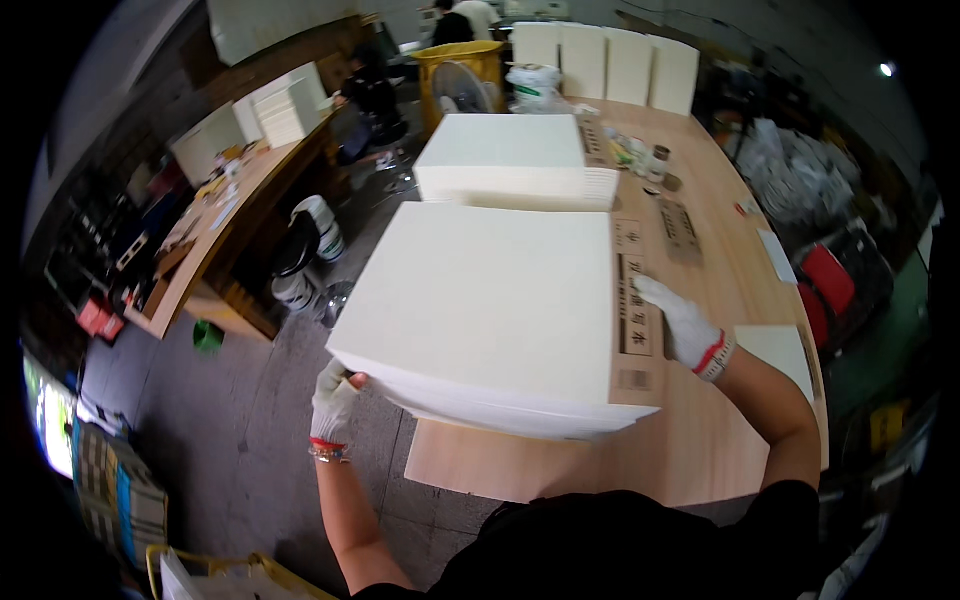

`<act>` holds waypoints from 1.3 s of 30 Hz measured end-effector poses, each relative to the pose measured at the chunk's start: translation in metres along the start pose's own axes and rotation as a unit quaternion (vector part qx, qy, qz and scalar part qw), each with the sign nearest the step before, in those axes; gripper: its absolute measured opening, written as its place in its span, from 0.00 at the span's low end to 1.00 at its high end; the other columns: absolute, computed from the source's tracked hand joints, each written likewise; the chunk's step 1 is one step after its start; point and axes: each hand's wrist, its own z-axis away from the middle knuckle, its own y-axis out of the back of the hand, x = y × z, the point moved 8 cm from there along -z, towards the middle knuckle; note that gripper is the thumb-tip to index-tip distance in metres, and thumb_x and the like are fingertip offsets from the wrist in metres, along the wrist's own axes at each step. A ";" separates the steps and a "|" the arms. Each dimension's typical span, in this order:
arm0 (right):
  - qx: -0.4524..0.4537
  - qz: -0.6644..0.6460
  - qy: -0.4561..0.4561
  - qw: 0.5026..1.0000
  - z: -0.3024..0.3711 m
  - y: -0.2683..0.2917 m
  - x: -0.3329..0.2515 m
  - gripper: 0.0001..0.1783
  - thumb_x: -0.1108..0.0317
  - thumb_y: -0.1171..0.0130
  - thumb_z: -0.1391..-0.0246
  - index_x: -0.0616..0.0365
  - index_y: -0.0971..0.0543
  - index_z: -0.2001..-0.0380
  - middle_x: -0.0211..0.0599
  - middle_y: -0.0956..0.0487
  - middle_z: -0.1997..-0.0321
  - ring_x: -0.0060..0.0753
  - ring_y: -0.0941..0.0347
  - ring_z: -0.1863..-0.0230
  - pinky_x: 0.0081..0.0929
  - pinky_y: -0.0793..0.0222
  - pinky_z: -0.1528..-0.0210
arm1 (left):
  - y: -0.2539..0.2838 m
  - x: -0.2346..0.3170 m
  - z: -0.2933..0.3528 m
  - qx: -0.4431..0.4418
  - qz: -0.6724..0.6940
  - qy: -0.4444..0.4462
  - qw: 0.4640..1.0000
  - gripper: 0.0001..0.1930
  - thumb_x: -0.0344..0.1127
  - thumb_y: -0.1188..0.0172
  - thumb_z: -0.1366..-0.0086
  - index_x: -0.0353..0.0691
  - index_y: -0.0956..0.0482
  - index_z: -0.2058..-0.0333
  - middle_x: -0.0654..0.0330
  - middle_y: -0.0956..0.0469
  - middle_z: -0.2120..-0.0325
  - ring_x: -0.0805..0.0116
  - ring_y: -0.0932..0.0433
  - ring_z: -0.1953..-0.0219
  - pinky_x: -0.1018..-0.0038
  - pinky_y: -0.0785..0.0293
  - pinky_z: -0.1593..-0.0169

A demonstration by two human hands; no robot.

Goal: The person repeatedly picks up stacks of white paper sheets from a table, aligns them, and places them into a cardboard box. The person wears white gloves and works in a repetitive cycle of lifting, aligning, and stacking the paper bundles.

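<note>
A thick stack of large cream-white sheets [480,300] lies before me, a brown printed strip [636,345] running down its right side. Its left part reaches past the table's left edge. My left hand [335,400], in a whitish knit glove with a red cuff and a bare thumb tip, is closed on the near left corner. On the opposite side my right hand [685,325], gloved alike, grips the strip's edge; some of its fingers are hidden. Just beyond sits a second white stack [500,145] with a similar brown strip [596,140].
The wooden table [700,440] bears a brown printed piece [680,230], a jar [657,163] and upright white panels [583,62] at its far end. Left are buckets [325,232] and another workbench [215,225]. A red chair [828,280] stands right; people are at the back.
</note>
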 end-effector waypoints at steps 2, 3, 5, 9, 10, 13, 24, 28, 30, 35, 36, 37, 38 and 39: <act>0.035 0.003 -0.021 0.999 -0.003 0.009 0.004 0.25 0.61 0.44 0.47 0.55 0.33 0.47 0.34 0.28 0.49 0.28 0.33 0.48 0.31 0.36 0.45 | -0.005 0.001 -0.003 0.018 0.011 -0.010 1.000 0.19 0.41 0.39 0.43 0.34 0.25 0.58 0.68 0.24 0.68 0.80 0.31 0.67 0.81 0.36 0.63; 0.036 -0.005 -0.020 0.999 -0.004 0.011 0.006 0.24 0.61 0.44 0.46 0.55 0.33 0.47 0.33 0.29 0.49 0.28 0.33 0.48 0.31 0.37 0.45 | -0.003 -0.001 -0.005 0.010 0.000 -0.020 1.000 0.19 0.42 0.40 0.42 0.34 0.25 0.57 0.69 0.24 0.68 0.81 0.33 0.68 0.83 0.38 0.64; 0.034 -0.019 -0.023 0.999 -0.007 0.012 0.011 0.24 0.61 0.45 0.46 0.55 0.33 0.47 0.33 0.29 0.48 0.28 0.33 0.48 0.32 0.37 0.45 | 0.003 -0.007 -0.004 0.006 -0.025 0.007 1.000 0.20 0.44 0.41 0.41 0.33 0.25 0.58 0.71 0.26 0.70 0.82 0.34 0.68 0.83 0.38 0.64; -0.036 -0.025 -0.028 0.999 -0.010 0.004 0.012 0.24 0.57 0.46 0.46 0.55 0.32 0.48 0.32 0.28 0.50 0.28 0.32 0.49 0.32 0.37 0.46 | 0.005 -0.004 -0.006 0.031 -0.060 -0.049 0.996 0.20 0.46 0.42 0.40 0.32 0.24 0.60 0.72 0.27 0.72 0.82 0.35 0.70 0.83 0.39 0.66; -0.019 -0.012 -0.018 1.000 -0.015 0.013 0.016 0.24 0.56 0.46 0.46 0.54 0.32 0.48 0.32 0.28 0.50 0.28 0.32 0.50 0.32 0.37 0.46 | 0.004 -0.005 -0.008 0.034 -0.059 -0.062 0.996 0.20 0.47 0.42 0.40 0.32 0.24 0.60 0.72 0.27 0.72 0.83 0.35 0.70 0.83 0.39 0.66; 0.006 0.005 -0.015 1.000 -0.017 0.023 0.022 0.25 0.55 0.46 0.46 0.54 0.32 0.48 0.33 0.28 0.51 0.27 0.32 0.50 0.32 0.37 0.46 | 0.006 -0.014 -0.008 0.036 -0.051 -0.060 0.996 0.22 0.48 0.42 0.40 0.32 0.25 0.59 0.68 0.25 0.69 0.79 0.32 0.66 0.80 0.36 0.61; 0.024 0.350 0.281 0.893 -0.006 0.068 -0.030 0.24 0.54 0.57 0.39 0.62 0.31 0.49 0.36 0.24 0.61 0.25 0.27 0.67 0.27 0.29 0.65 | 0.003 -0.009 -0.011 0.081 0.098 -0.129 0.983 0.43 0.68 0.62 0.40 0.32 0.41 0.42 0.54 0.36 0.45 0.62 0.38 0.43 0.69 0.43 0.42; 0.121 0.019 0.308 0.943 -0.005 0.107 -0.025 0.25 0.54 0.61 0.37 0.63 0.36 0.46 0.38 0.26 0.56 0.28 0.28 0.61 0.28 0.31 0.57 | 0.021 -0.040 -0.028 0.152 0.250 -0.005 0.956 0.46 0.72 0.71 0.41 0.36 0.47 0.39 0.54 0.43 0.40 0.60 0.44 0.38 0.67 0.50 0.37; 0.170 -0.032 0.381 0.908 0.008 0.102 0.000 0.27 0.54 0.61 0.37 0.64 0.39 0.43 0.40 0.29 0.48 0.30 0.30 0.51 0.27 0.35 0.48 | 0.006 -0.020 -0.036 0.107 0.336 0.016 0.936 0.49 0.75 0.73 0.44 0.34 0.46 0.40 0.54 0.43 0.40 0.59 0.44 0.38 0.66 0.50 0.37; 0.111 0.107 0.382 0.911 0.032 0.033 0.080 0.28 0.59 0.70 0.35 0.66 0.51 0.38 0.46 0.48 0.33 0.41 0.55 0.32 0.31 0.60 0.33 | -0.004 -0.013 -0.032 0.161 0.387 0.055 0.906 0.52 0.78 0.74 0.47 0.37 0.48 0.39 0.55 0.44 0.39 0.58 0.45 0.38 0.65 0.49 0.37; 0.107 0.122 0.379 0.911 0.026 0.027 0.094 0.28 0.59 0.71 0.35 0.66 0.51 0.37 0.47 0.49 0.33 0.41 0.56 0.32 0.31 0.62 0.33 | 0.002 -0.018 -0.031 0.156 0.362 0.043 0.918 0.52 0.78 0.74 0.47 0.37 0.48 0.39 0.55 0.45 0.39 0.58 0.45 0.38 0.64 0.49 0.37; 0.104 0.138 0.375 0.911 0.021 0.025 0.106 0.29 0.60 0.73 0.35 0.66 0.52 0.37 0.48 0.50 0.33 0.41 0.57 0.31 0.32 0.63 0.32 | 0.009 -0.030 -0.034 0.150 0.337 0.031 0.929 0.52 0.78 0.74 0.48 0.37 0.48 0.39 0.55 0.45 0.39 0.58 0.45 0.38 0.64 0.49 0.37; 0.097 0.121 0.367 0.917 0.015 0.028 0.112 0.29 0.59 0.73 0.36 0.66 0.52 0.37 0.49 0.51 0.33 0.41 0.57 0.31 0.31 0.63 0.32 | 0.006 -0.026 -0.039 0.142 0.318 0.013 0.937 0.52 0.78 0.74 0.48 0.37 0.49 0.38 0.55 0.46 0.39 0.58 0.45 0.38 0.64 0.49 0.37; 0.091 0.105 0.359 0.923 0.010 0.030 0.117 0.29 0.58 0.74 0.36 0.66 0.53 0.37 0.50 0.51 0.33 0.41 0.58 0.31 0.31 0.64 0.32 | 0.005 -0.026 -0.039 0.152 0.330 0.011 0.932 0.52 0.78 0.74 0.48 0.37 0.49 0.39 0.55 0.46 0.39 0.58 0.45 0.38 0.63 0.49 0.37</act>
